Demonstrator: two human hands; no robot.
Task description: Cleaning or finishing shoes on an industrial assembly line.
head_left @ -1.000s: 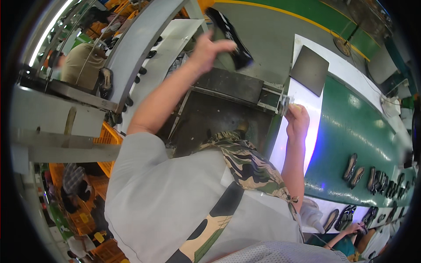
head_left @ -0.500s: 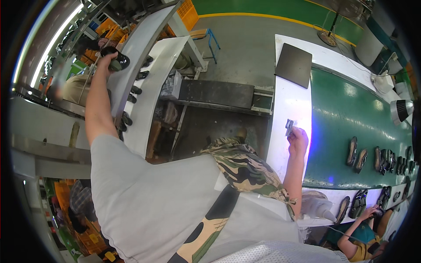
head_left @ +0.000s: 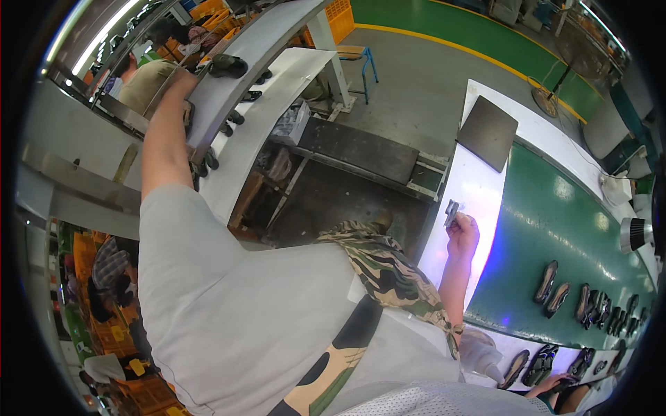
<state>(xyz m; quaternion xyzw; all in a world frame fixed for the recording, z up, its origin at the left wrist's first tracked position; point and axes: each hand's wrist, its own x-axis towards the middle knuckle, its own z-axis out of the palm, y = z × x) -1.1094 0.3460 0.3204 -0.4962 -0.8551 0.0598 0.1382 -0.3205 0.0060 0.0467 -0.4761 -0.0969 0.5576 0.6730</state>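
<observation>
My left arm reaches up to the raised grey shelf at the upper left. A dark green shoe (head_left: 227, 66) sits on that shelf, just right of my left hand (head_left: 182, 83) and apart from it. The fingers of this hand are blurred and partly hidden, so their grip does not show. Another dark shoe (head_left: 188, 114) is partly visible beside my left forearm. Over the white edge of the green-topped table, my right hand (head_left: 463, 232) is closed in a pinch. Between its fingers is a small flat grey piece (head_left: 451, 211), too small to make out exactly.
Several dark shoes stand on the white lower shelf (head_left: 291, 76). On the green table (head_left: 541, 215) are a dark flat panel (head_left: 488, 132) and several shoes (head_left: 557, 299). A dark bench (head_left: 361, 149) spans the gap ahead. Co-workers are at the upper left and lower right.
My left hand has let go of the dark green shoe, which now rests on the upper shelf, and moved left of it. The view has turned; my right hand still pinches the grey piece.
</observation>
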